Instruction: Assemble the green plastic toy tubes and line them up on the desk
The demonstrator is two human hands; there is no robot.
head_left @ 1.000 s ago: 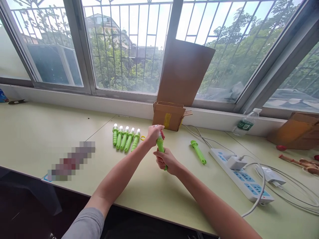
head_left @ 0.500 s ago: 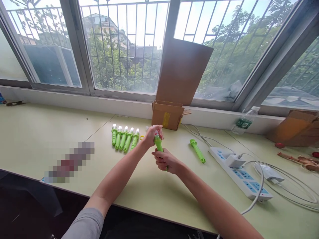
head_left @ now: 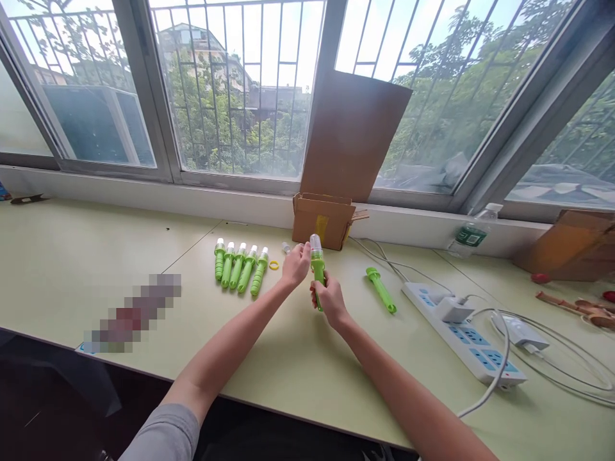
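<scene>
My right hand is wrapped around the ribbed lower part of a green plastic stick. The stick stands nearly upright and carries a clear domed cap on top. Just left of that cap is my left hand, fingers bent and drawn together; whether they touch the cap or hold something small is hidden. Several similar green sticks with white-and-clear tops lie in a row to the left. Near the left hand are a small clear piece and a yellow ring. A green stick without a clear top lies at right.
Behind my hands stands an open cardboard box against the sill. A power strip with chargers and loose cables occupies the right side. Beyond it are a plastic bottle and wooden pieces. A blurred-out item lies at left.
My left hand has come off the top of the held stick and shifted slightly left, exposing the clear cap. The stick and my right hand have moved a little right and are more upright.
</scene>
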